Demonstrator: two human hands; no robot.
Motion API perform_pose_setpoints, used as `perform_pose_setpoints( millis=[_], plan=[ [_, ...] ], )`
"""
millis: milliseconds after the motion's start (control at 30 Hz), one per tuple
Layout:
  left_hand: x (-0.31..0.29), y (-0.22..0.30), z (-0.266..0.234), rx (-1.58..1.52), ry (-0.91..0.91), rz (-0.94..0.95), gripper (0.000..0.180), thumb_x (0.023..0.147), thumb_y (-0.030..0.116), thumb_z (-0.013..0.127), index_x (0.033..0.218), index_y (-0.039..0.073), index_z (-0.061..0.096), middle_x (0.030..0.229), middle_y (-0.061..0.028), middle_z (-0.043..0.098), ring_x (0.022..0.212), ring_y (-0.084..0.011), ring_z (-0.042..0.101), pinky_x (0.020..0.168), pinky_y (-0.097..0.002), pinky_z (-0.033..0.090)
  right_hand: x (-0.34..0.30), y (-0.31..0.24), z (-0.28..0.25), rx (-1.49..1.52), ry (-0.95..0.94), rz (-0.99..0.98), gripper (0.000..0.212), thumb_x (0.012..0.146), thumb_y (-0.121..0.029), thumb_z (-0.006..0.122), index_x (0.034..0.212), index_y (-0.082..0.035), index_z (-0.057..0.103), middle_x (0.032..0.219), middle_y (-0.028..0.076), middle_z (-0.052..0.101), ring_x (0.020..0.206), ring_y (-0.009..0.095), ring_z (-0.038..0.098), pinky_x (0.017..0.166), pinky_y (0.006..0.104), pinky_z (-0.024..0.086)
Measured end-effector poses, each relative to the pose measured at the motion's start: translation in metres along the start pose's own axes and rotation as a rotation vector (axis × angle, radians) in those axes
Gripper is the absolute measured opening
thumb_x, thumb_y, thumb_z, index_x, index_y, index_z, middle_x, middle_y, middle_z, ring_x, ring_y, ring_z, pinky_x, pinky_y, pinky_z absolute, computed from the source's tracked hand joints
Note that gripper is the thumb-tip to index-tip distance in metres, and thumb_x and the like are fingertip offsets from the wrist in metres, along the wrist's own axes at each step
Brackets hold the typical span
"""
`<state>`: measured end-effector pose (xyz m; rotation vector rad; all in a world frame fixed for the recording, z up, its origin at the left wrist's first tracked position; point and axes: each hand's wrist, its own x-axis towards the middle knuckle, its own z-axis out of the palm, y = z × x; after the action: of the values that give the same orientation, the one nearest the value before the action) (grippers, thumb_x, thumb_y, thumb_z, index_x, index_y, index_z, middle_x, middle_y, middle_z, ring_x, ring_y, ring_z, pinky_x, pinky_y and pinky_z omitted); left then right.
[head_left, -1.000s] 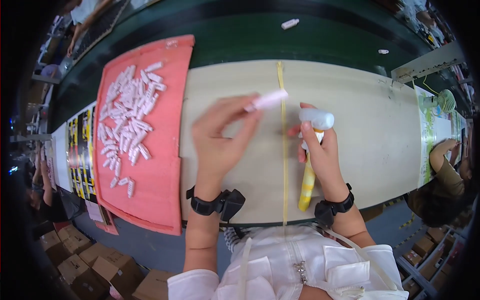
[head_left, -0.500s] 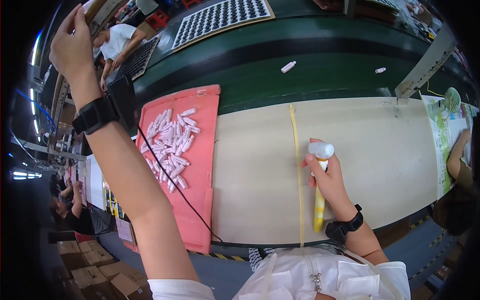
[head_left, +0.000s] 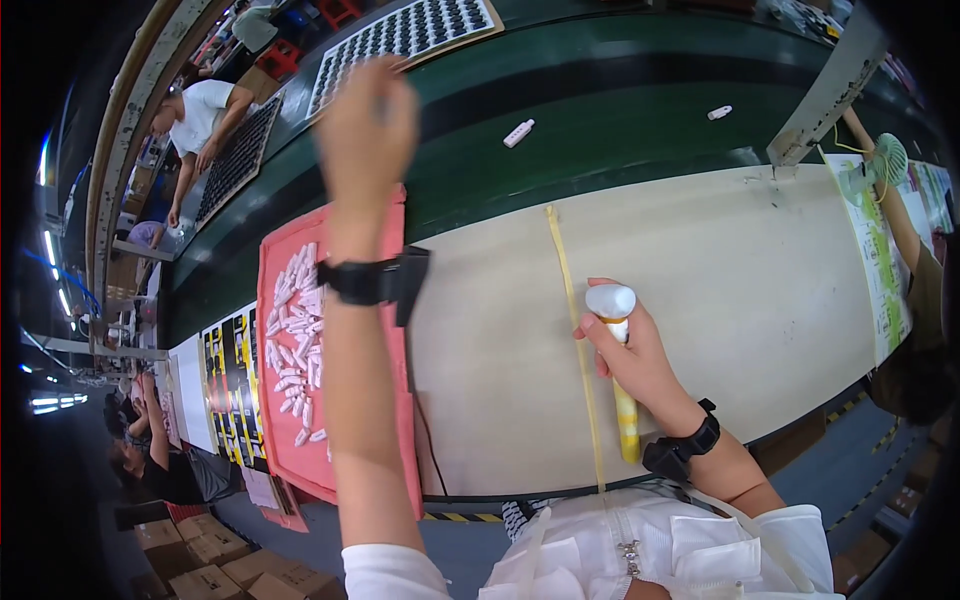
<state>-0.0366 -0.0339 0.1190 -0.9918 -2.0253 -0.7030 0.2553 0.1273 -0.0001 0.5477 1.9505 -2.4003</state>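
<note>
My left hand [head_left: 370, 130] is raised over the near edge of the green belt, smeared by motion; its fingers are too blurred to show any hold. Below that forearm lies a pink foam tray [head_left: 275, 430] with many small white-pink bottle-shaped pieces [head_left: 290, 335], part of them hidden by the arm. My right hand [head_left: 635, 350] is closed around what looks like a mallet [head_left: 626, 425], with a white head and a long yellow handle. It is held above the beige tabletop [head_left: 490, 370], just right of a yellow tape strip [head_left: 570, 290].
Two loose pieces [head_left: 519, 133] lie on the green conveyor belt [head_left: 620, 110]. Across it stands a white tray of dark round parts [head_left: 430, 30]. A metal post [head_left: 820, 100] and a small green fan [head_left: 888, 160] stand at right. Co-workers [head_left: 205, 110] sit at the left and right.
My left hand has swung right and down from the upper left, across the pink tray. My right hand keeps its hold, and the mallet's head has tilted. The whole view has shifted slightly.
</note>
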Motion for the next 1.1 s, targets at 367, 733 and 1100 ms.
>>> perform_pose_setpoints(
  millis=[367,733,1100],
  plan=[
    [-0.091,-0.025,0.159,-0.002,-0.492,-0.29,0.031,0.09,0.027,0.076,0.111,0.003,0.073,0.101,-0.0181,0.069,0.091,-0.0379,0.068,0.087,-0.047,0.055,-0.004,0.002,0.007,-0.019,-0.009,0.009,0.046,0.103,-0.019,0.062,0.143,-0.003,0.046,0.093,0.006,0.068,0.055,0.006,0.053,0.05,0.0225,0.044],
    [-0.182,0.108,0.007,-0.926,-0.219,-0.956,0.015,0.083,-0.003,0.075,0.097,-0.002,0.07,0.109,-0.0136,0.071,0.103,-0.0214,0.074,0.081,-0.0275,0.058,-0.011,-0.012,0.006,-0.013,-0.048,-0.03,0.048,0.104,-0.015,0.055,0.148,-0.006,0.037,0.095,0.009,0.066,0.052,0.009,0.052,0.049,0.0231,0.044],
    [-0.242,0.157,-0.019,-0.514,-0.397,-0.731,0.019,0.078,0.003,0.083,0.095,0.005,0.075,0.124,-0.0123,0.067,0.127,-0.0297,0.061,0.106,-0.0384,0.05,-0.012,-0.001,0.014,-0.459,-0.2,0.045,0.042,0.107,-0.017,0.049,0.145,-0.006,0.034,0.094,0.009,0.062,0.064,0.013,0.062,0.052,0.0278,0.051]
  ],
)
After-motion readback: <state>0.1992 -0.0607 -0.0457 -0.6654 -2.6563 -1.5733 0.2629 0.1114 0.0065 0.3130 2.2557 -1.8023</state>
